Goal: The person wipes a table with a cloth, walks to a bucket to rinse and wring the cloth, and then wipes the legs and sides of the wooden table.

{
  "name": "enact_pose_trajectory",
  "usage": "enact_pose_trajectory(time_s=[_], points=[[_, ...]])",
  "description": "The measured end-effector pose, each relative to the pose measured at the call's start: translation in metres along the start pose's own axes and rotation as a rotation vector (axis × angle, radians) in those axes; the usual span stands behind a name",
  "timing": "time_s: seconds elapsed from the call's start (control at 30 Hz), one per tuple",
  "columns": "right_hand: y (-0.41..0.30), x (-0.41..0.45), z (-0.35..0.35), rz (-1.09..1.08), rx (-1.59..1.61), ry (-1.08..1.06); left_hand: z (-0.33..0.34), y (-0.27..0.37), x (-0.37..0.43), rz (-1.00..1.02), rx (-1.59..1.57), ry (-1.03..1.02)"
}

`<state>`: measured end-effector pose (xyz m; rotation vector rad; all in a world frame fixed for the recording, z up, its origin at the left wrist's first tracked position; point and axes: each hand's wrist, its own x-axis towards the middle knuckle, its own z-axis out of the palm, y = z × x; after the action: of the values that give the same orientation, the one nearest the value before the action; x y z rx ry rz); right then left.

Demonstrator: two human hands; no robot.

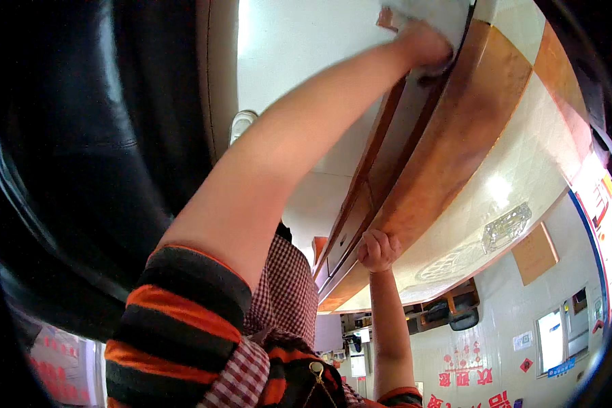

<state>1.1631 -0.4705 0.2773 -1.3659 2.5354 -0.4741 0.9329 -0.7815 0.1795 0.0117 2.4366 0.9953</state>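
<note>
My left arm stretches across the view to the far end of a table with a brown-and-cream top [454, 127]. My left hand [428, 43] is blurred beside the table's edge, its fingers mostly hidden; whether it holds anything cannot be told. A small brown piece [386, 19] shows just beyond it, near the pale floor. My right hand [380, 250] is curled over the near part of the tabletop's edge. Below that edge, the table's side has brown wooden strips [357, 188] and paler panels.
A black leather sofa [132, 127] fills the left side. Pale floor [311, 46] lies between sofa and table, with a light shoe [242, 125] on it. A clear glass object [507, 227] sits on the tabletop. Red writing marks the wall [479, 331] at lower right.
</note>
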Motion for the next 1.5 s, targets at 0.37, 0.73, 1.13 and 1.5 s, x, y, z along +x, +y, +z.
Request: enact_pose_trajectory(time_s=[0.37, 0.73, 1.13, 1.5], points=[[-0.001, 0.005, 0.000, -0.007, -0.023, -0.005, 0.158, 0.022, -0.071, 0.205, -0.232, 0.879], [-0.004, 0.010, -0.004, -0.015, 0.067, -0.003, 0.283, 0.100, -0.173, 0.055, -0.590, 0.486], [-0.004, 0.005, 0.003, -0.024, 0.065, 0.030, 0.176, 0.025, -0.024, -0.029, -0.413, 0.798], [-0.007, 0.009, 0.000, -0.017, 0.044, 0.030, 0.272, 0.076, -0.155, -0.165, -0.436, 0.592]])
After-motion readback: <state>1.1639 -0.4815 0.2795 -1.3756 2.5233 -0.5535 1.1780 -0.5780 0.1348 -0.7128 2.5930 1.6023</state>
